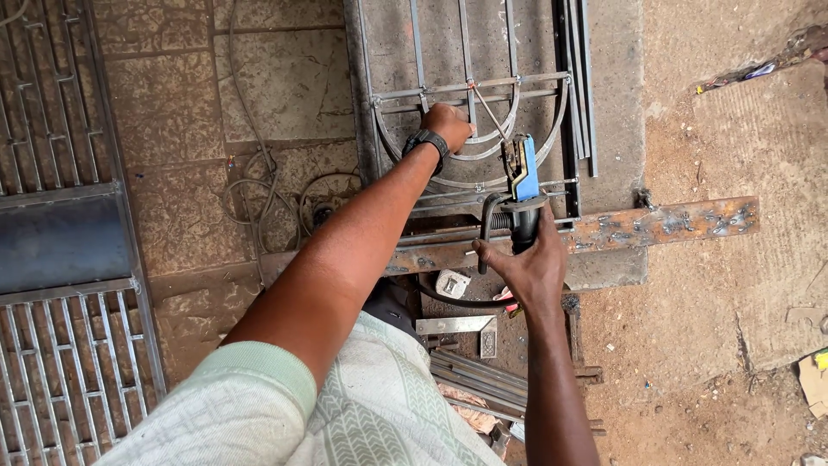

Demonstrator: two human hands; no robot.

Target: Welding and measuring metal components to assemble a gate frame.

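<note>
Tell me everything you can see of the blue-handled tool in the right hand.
The electrode holder is a clamp-style welding tool with a blue insulated upper handle and a black lower grip, yellowish metal showing at its jaws. It stands roughly upright in the head view, jaws toward the metal grille. The right hand grips its black lower part. A black cable curves away beneath it. Whether a rod is clamped cannot be told.

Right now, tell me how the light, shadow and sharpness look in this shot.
Head view: even, soft daylight, no hard glare; the left hand on the metal frame and the right hand gripping the blue electrode holder are sharp; the pale shirt sleeve nearest the lens is slightly soft; straight bars bow slightly toward the edges.
</note>
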